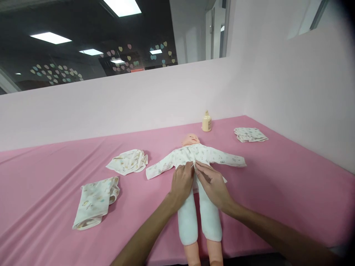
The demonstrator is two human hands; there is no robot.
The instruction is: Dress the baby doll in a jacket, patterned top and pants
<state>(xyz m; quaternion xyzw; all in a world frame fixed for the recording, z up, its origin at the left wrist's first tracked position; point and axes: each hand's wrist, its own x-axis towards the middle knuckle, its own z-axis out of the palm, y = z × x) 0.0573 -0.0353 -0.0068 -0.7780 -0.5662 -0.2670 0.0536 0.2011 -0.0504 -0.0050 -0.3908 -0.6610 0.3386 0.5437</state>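
Observation:
A baby doll (191, 139) lies on its back, its head toward the wall and its feet toward me. It wears a white printed baby shirt (226, 158) with both sleeves spread out sideways. White padded legs (188, 221) show below the shirt, ending in bare lower legs at the near edge. My left hand (182, 180) is closed, pinching the shirt's front at the middle of the belly. Close beside it, my right hand (212, 183) pinches at the same spot, fingertips nearly touching the left. A small white strip, perhaps a tie, shows between them; my fingers partly hide it.
A pink sheet (277, 192) covers the table, wrinkled on the left. Left of the doll lie a crumpled printed cloth (129, 162) and a folded printed garment (95, 203). Near the wall stand a cream pump bottle (206, 122) and, farther right, a folded printed cloth (250, 135).

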